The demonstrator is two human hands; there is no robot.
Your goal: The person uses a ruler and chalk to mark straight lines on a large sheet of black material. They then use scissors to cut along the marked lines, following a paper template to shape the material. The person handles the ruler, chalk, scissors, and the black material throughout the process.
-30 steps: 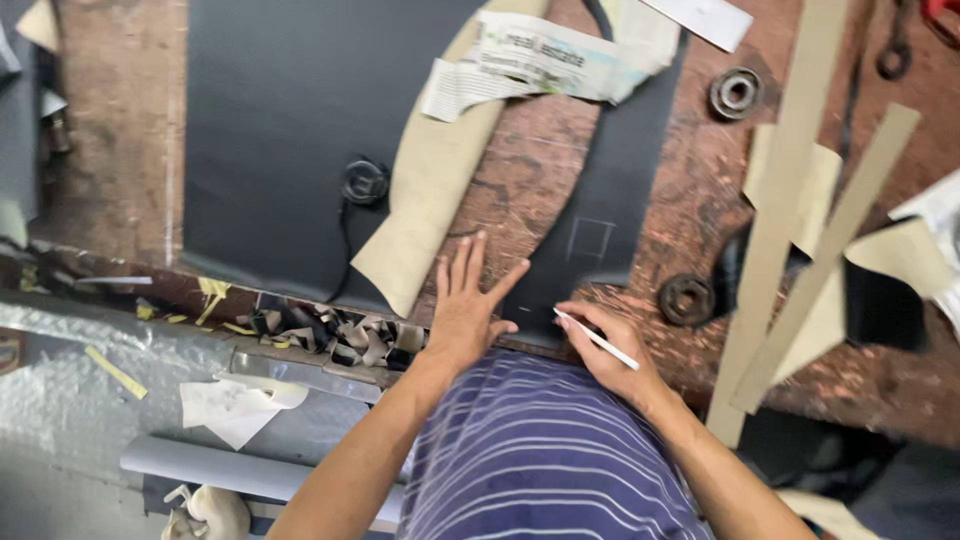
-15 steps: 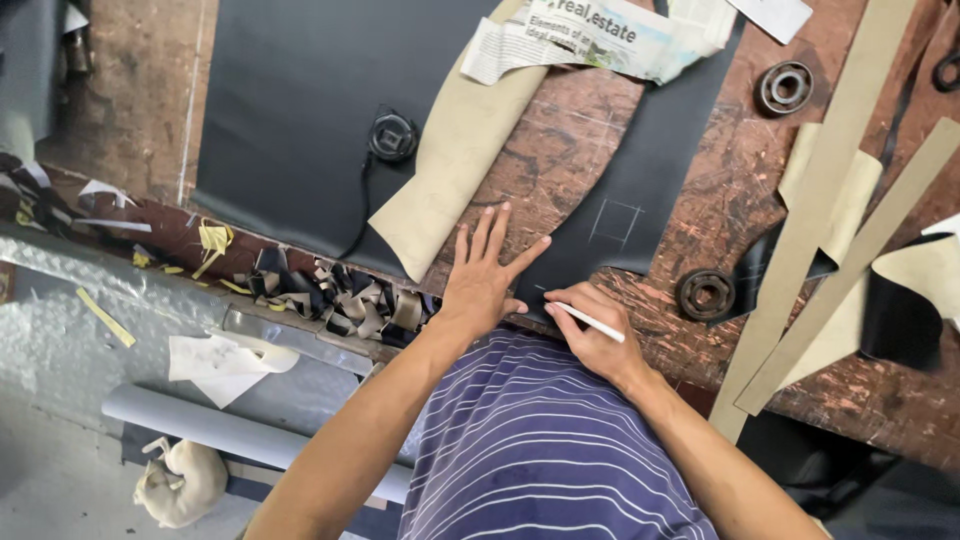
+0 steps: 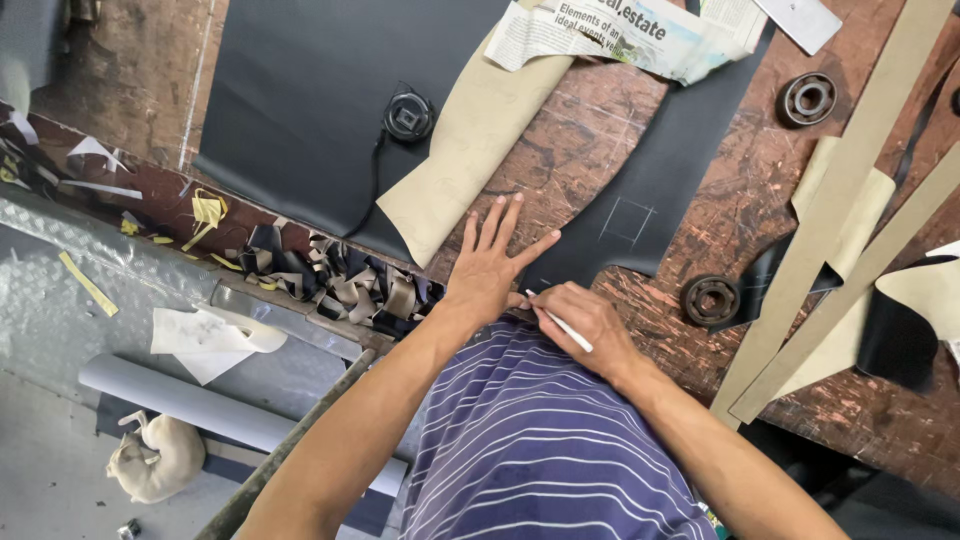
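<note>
My left hand (image 3: 492,262) lies flat with fingers spread on the scratched brown worktable (image 3: 560,130), at the near edge of a large black leather sheet (image 3: 320,90). My right hand (image 3: 580,322) is closed around a thin white marking pen (image 3: 560,322), its tip near the leather's near edge by my left thumb. A small chalk square (image 3: 628,220) is drawn on the black leather strip to the right. A beige pattern piece (image 3: 465,150) lies across the leather just beyond my left fingers.
Two round metal bearing weights (image 3: 711,299) (image 3: 806,98) and a black one (image 3: 408,115) rest on the table. A folded newspaper (image 3: 620,30) lies at the far edge. Long beige strips (image 3: 850,230) cross the right side. Leather offcuts (image 3: 350,285) pile by the table edge; a dog (image 3: 150,458) lies on the floor.
The view has shifted; both hands stay in nearly the same place on the leather's near edge, with the pen tip drawn slightly closer to my left thumb.
</note>
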